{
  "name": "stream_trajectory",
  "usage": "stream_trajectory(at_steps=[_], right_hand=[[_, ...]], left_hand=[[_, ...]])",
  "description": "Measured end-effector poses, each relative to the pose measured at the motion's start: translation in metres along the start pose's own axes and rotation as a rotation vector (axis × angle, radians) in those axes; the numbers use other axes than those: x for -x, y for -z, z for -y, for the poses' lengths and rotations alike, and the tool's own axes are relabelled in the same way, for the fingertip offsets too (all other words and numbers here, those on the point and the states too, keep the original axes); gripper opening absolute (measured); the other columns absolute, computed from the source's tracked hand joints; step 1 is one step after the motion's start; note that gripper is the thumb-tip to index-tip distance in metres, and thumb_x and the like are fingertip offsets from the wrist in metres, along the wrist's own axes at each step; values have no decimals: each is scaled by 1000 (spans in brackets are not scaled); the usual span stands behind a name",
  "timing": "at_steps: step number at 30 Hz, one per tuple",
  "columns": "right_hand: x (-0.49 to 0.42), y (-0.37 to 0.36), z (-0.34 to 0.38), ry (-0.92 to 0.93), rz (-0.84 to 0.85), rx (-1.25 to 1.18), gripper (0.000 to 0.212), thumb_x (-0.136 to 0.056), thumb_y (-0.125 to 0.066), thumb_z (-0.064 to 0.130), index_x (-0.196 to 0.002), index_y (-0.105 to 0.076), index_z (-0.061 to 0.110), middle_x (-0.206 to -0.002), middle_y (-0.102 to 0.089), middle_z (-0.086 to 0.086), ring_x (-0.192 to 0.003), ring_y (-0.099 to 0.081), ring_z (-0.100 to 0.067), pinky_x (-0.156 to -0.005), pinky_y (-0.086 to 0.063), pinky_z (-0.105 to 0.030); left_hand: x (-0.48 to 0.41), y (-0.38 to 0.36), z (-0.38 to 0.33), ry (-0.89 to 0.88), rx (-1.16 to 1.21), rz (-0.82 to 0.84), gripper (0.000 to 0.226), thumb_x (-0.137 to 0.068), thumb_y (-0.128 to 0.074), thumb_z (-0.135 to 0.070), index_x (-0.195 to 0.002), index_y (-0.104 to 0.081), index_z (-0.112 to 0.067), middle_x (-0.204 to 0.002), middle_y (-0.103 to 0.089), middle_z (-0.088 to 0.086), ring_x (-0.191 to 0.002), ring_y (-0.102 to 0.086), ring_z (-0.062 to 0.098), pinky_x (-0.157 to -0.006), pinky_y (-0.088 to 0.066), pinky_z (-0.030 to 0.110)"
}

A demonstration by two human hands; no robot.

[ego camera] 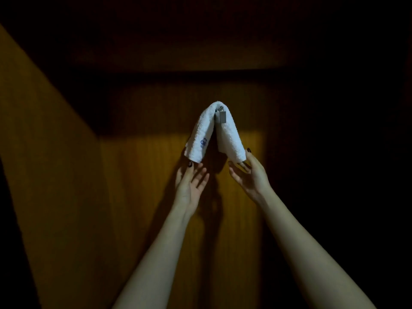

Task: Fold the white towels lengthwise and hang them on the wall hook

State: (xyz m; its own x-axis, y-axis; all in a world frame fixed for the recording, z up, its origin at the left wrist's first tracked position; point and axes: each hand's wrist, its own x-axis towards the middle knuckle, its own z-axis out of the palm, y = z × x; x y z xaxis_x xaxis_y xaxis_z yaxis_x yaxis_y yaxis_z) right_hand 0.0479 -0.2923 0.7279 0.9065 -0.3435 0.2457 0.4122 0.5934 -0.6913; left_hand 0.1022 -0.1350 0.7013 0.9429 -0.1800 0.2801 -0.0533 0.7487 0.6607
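A folded white towel (204, 132) with a small blue emblem hangs draped over a grey metal wall hook (220, 115), its two ends splaying down left and right. My left hand (190, 181) is just under the left end, fingers spread, fingertips touching its lower edge. My right hand (249, 172) is under the right end, fingers apart, thumb against the towel's outer edge. Neither hand closes around the towel.
The hook sits on a wooden panelled wall (138, 179), dimly lit in yellow. A slanted wooden surface (44, 152) runs along the left. The right side and top are in deep darkness.
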Motion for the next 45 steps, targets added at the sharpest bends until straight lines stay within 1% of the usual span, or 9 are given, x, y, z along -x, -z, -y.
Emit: stream_trajectory(at_steps=[4, 9, 13, 18, 22, 28, 32, 41, 45], right_hand=[[43, 17, -6, 22, -38, 212, 37, -94, -63, 29, -127, -57, 14, -117, -59, -9, -83, -72, -20, -68, -57, -29], [131, 54, -6, 58, -54, 485, 18, -95, -61, 25, -112, -61, 20, -110, -63, -5, -77, -73, -19, -64, -59, -27], [211, 109, -24, 50, -89, 830, 29, -96, -59, 27, -123, -57, 15, -118, -62, -8, -78, -67, -14, -64, -56, -21], [326, 206, -51, -168, -165, 1199, 40, -95, -59, 29, -132, -54, 14, -122, -58, -8, -103, -60, -19, -90, -52, -35], [419, 280, -57, -351, -242, 1394, 44, -94, -61, 31, -135, -52, 15, -130, -52, -9, -116, -54, -20, -93, -46, -28], [556, 362, -65, -644, -418, 1495, 51, -93, -62, 32, -137, -49, 9, -132, -52, -15, -117, -55, -28, -93, -45, -33], [634, 398, -76, -778, -578, 1479, 50, -94, -60, 33, -136, -49, 9, -133, -52, -17, -117, -54, -30, -95, -44, -37], [777, 540, -189, -1047, -796, 1387, 50, -96, -58, 27, -140, -44, 10, -136, -47, -18, -118, -54, -32, -97, -43, -35], [819, 635, -257, -1076, -844, 1353, 49, -95, -59, 25, -140, -44, 11, -136, -47, -19, -116, -55, -32, -97, -44, -34]], left_hand=[[45, 5, 10, -18, -254, -13, 28, -87, -65, -16, -112, -54, -21, -104, -67, 9, -91, -67, 19, -74, -56, 32], [125, 9, 33, -14, -510, 32, 24, -89, -65, -17, -112, -56, -20, -106, -67, 4, -91, -67, 13, -75, -56, 25], [197, 25, 72, 77, -773, 87, 24, -92, -61, -17, -115, -53, -16, -105, -63, 4, -92, -62, 14, -72, -50, 19], [291, 62, 144, 294, -1120, 284, 27, -91, -63, -20, -115, -51, -17, -102, -57, 1, -87, -57, 11, -71, -46, 19], [368, 93, 206, 429, -1343, 511, 28, -88, -66, -25, -113, -53, -19, -106, -57, 2, -89, -56, 13, -67, -42, 19], [477, 106, 291, 518, -1536, 1051, 39, -86, -67, -35, -120, -51, -23, -115, -50, -2, -97, -49, 9, -79, -41, 26], [531, 116, 337, 579, -1514, 1250, 42, -87, -66, -32, -123, -51, -19, -122, -49, 2, -109, -51, 16, -87, -43, 29], [656, 230, 502, 706, -1491, 1478, 43, -88, -65, -26, -126, -51, -13, -125, -50, 9, -112, -51, 25, -92, -44, 34], [703, 307, 597, 774, -1458, 1432, 36, -88, -64, -25, -121, -52, -14, -122, -52, 7, -107, -53, 21, -87, -44, 31]])
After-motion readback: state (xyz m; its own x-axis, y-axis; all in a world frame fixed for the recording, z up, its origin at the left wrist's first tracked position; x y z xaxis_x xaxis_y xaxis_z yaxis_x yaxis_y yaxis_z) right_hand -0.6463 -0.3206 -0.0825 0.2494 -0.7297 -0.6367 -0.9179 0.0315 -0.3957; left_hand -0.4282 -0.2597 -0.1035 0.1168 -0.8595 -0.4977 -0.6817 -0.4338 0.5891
